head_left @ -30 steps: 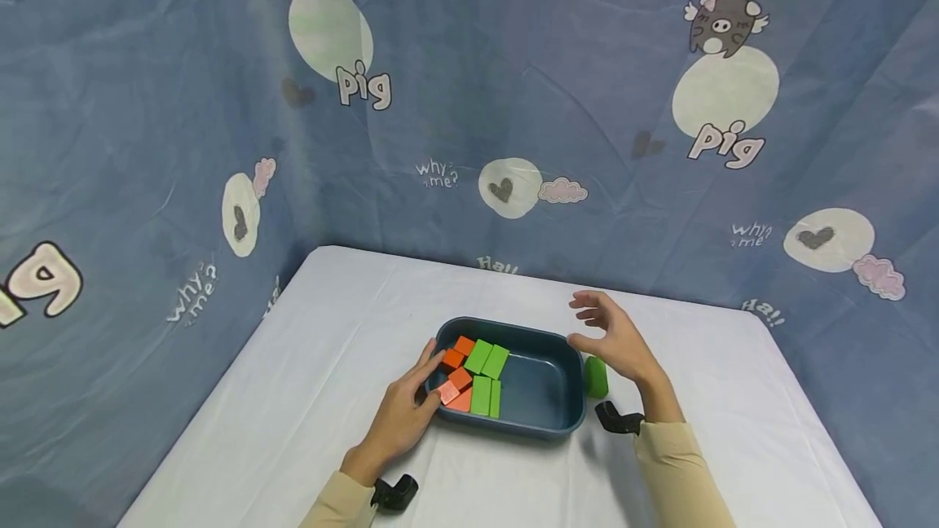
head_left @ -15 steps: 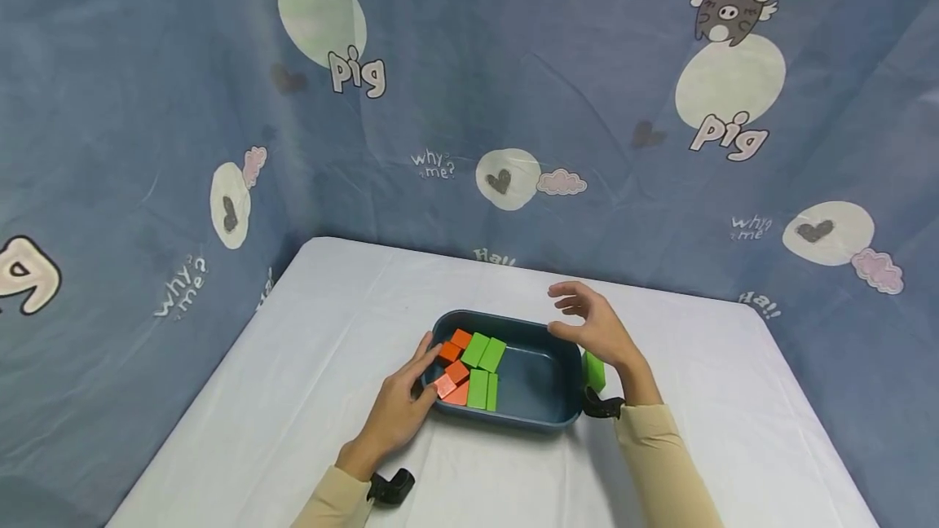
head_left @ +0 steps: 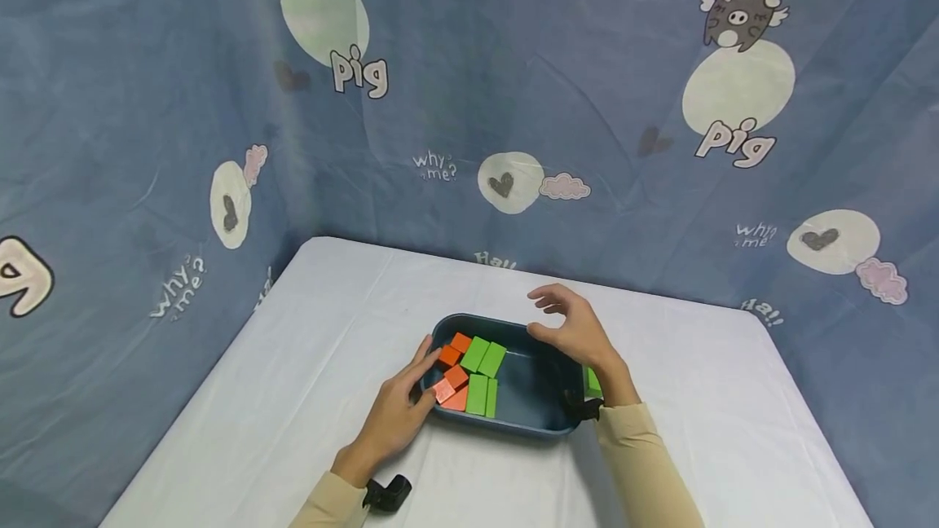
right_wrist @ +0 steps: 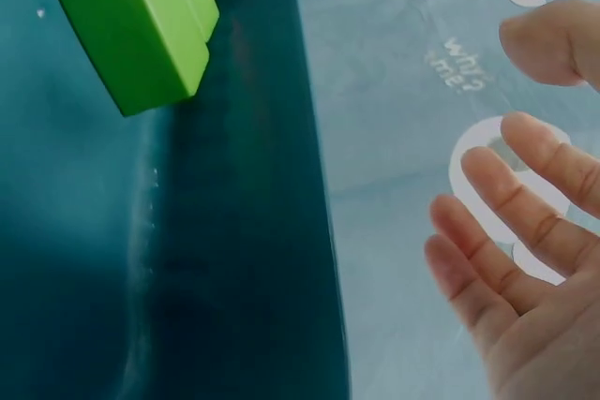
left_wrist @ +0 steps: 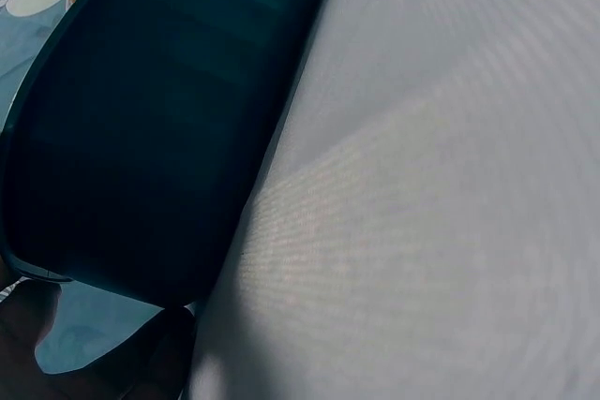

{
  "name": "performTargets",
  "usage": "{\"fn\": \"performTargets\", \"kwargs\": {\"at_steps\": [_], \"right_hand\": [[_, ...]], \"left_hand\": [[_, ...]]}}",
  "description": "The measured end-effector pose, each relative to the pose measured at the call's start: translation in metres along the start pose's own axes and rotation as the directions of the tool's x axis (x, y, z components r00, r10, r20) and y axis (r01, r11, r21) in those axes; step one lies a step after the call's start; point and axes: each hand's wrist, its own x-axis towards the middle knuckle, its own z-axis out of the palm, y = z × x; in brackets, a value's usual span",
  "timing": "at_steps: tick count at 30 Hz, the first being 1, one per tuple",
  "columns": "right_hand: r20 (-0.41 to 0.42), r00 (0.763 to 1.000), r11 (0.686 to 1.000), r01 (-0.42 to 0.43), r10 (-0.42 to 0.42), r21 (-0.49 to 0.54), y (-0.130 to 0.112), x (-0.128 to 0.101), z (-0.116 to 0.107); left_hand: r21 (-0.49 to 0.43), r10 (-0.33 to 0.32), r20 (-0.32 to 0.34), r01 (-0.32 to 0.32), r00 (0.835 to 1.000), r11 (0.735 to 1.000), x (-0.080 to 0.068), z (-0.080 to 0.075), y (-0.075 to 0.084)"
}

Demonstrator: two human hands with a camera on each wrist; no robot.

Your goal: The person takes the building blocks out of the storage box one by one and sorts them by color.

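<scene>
the dark blue plastic tray [head_left: 546, 424] looks light, rigid and slick; grip its rims. left hand [head_left: 396, 410] fingers straight on its edge; right hand [head_left: 575, 331] spread, holding nothing.

Even, soft light fills the head view, with only faint shadows beside the tray [head_left: 506, 427] on the white tabletop [head_left: 308, 365]; the backdrop bows toward the edges. The left wrist view is dim and blurred, the tray wall nearly black. In the right wrist view the near fingers [right_wrist: 525, 231] are soft, without glare.
</scene>
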Motion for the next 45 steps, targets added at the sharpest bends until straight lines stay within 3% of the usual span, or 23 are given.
{"fn": "performTargets", "kwargs": {"at_steps": [21,28,37,45], "right_hand": [[0.076,0.989,0.989,0.131,-0.126,-0.064,0.006,0.006,0.032],[0.111,0.978,0.983,0.181,-0.175,-0.042,0.007,0.009,0.041],[0.171,0.980,0.993,0.111,-0.101,-0.049,0.007,0.005,0.046],[0.254,0.963,0.995,0.095,-0.091,-0.005,0.006,0.008,0.047]], "left_hand": [[-0.029,-0.002,0.008,0.002,1.000,1.000,0.001,0.001,-0.003],[-0.028,0.000,-0.001,0.000,1.000,1.000,0.002,0.000,-0.004],[-0.034,0.010,0.009,-0.009,1.000,0.999,0.004,-0.001,-0.004],[-0.025,0.011,-0.005,-0.012,1.000,1.000,0.005,0.000,-0.006]]}}
